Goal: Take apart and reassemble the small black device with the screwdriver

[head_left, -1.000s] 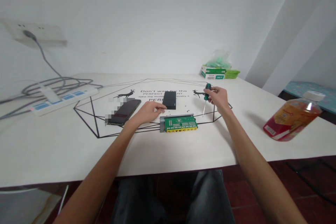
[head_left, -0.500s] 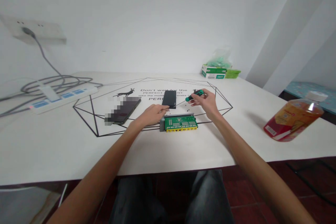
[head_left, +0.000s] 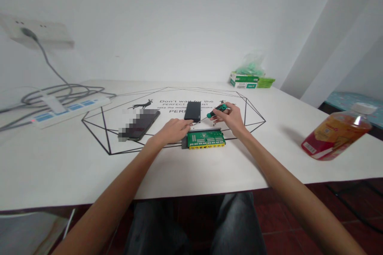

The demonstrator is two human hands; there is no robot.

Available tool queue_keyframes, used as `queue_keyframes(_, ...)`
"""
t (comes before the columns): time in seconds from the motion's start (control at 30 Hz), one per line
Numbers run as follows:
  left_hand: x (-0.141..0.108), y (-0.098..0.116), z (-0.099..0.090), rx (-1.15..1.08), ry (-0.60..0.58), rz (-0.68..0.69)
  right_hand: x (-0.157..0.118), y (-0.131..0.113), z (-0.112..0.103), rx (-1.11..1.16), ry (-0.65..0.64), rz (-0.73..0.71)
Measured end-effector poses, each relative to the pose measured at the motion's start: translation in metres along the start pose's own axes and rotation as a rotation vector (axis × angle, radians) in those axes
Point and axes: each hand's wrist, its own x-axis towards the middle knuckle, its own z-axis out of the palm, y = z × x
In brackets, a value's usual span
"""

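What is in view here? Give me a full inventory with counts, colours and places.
screwdriver: one, green and black, in the right hand
circuit board: one, green with yellow edge, table front
box: one, black, behind the board
small bits: several, dark, behind the board; exact count unclear
phone: one, dark, left
power strip: one, white and blue, far left
plug: one, white, on the strip
cables: count unclear, mostly grey, far left
wall socket: one panel, white, left wall
bottle: one, amber with red label, right
cartons: count unclear, green and white, back right
bag: one, clear and green, on the cartons
table: one, white, black print
left hand, right hand: one each, bare, centre
legs: two, blue-grey trousers, below
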Motion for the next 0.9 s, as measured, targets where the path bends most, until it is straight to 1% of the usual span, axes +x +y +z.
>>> queue_keyframes(0.4,0.0004,-0.0033,0.0019,-0.040,0.020,0.013,-0.0005,-0.0006,0.0007,0.022,-0.013,0.016)
queue_keyframes(0.7,0.0012,-0.0027,0.0009,-0.061,-0.024,0.013,-0.0026,-0.0036,0.0024,0.012,-0.001,0.014)
queue_keyframes(0.9,0.0017,-0.0012,-0.0003,-0.046,-0.052,-0.019,-0.0033,-0.0054,0.0028,0.007,0.004,0.002)
